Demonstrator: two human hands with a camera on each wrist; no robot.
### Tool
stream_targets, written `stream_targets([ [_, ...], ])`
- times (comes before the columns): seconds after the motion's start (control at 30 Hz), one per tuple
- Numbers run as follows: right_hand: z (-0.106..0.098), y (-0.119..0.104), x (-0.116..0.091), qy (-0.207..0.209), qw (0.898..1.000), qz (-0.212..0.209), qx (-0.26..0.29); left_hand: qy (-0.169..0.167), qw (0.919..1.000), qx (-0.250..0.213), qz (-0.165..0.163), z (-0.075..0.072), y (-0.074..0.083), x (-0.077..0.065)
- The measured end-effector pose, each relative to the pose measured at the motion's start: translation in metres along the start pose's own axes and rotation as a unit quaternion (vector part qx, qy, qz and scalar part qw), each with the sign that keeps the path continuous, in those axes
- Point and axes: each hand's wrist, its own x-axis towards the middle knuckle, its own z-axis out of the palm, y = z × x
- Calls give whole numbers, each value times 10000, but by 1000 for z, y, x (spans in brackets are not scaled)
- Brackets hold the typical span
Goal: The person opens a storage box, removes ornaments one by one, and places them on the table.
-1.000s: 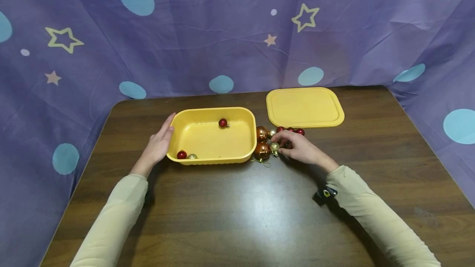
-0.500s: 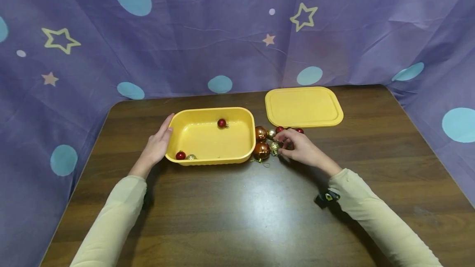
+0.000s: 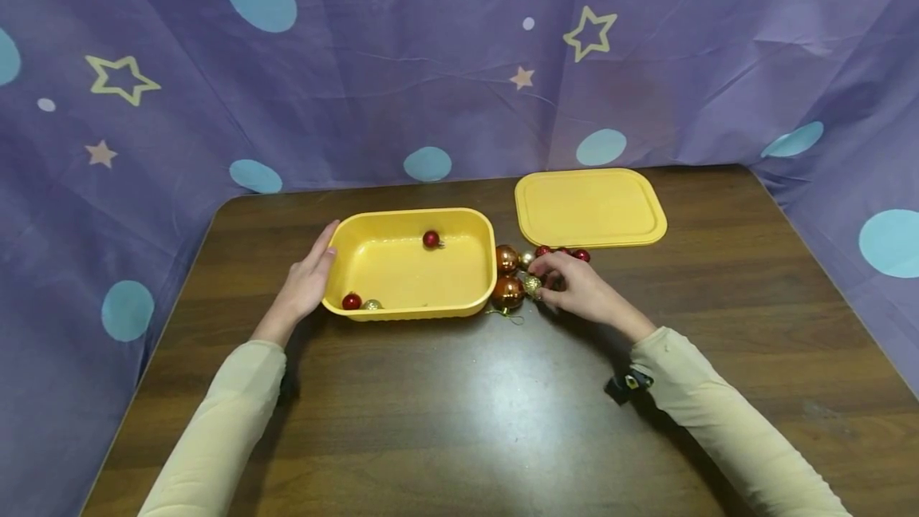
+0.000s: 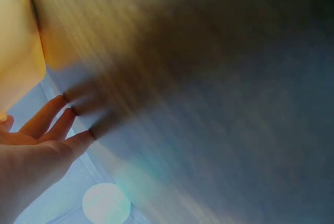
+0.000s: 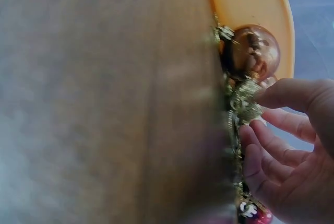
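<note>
Right hand [image 3: 581, 290], right of centre in the head view: a gold glitter bauble [image 3: 533, 286] is pinched between thumb and fingertips; the remaining fingers are bent inward. Left hand [image 3: 305, 286], left of centre: the fingers are laid fairly straight along the outside of the box's left end, the thumb being held near the rim; in the left wrist view three fingertips are seen spread apart.

Beside the pinched bauble, to its left: two copper baubles [image 3: 508, 294], shiny, one set above the other in the frame, just beside the box's right wall; a gold cord is attached to the lower one. Above the pinched bauble: one small plain gold bauble [image 3: 526, 258]. Above the right hand: red baubles [image 3: 581, 256], three visible, partly hidden by the fingers.

Centre of the frame: one yellow plastic box [image 3: 424, 270], uncovered. Contained in it: one red bauble near the far wall, and a second red bauble and a pale gold bauble at the lower left corner. Upper right of centre: one yellow lid [image 3: 591, 207], laid flat.

All is supported by a brown wood-grain table [image 3: 445, 421], backed by a purple curtain [image 3: 359, 62] printed with stars and blue spots. Both forearms are covered by pale sleeves [image 3: 725, 413].
</note>
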Motion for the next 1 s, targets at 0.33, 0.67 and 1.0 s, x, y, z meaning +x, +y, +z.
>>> stream_targets([
  [0.33,-12,-16,9,546,9977,56,398,11,10000,-8,-5,-2,2,0],
  [0.67,15,-52,30,541,9953,-264,765,47,10000,-25,76,-1,0,0],
  [1.0,44,-79,57,466,9939,-762,640,-27,9999,-97,12,-1,0,-2],
])
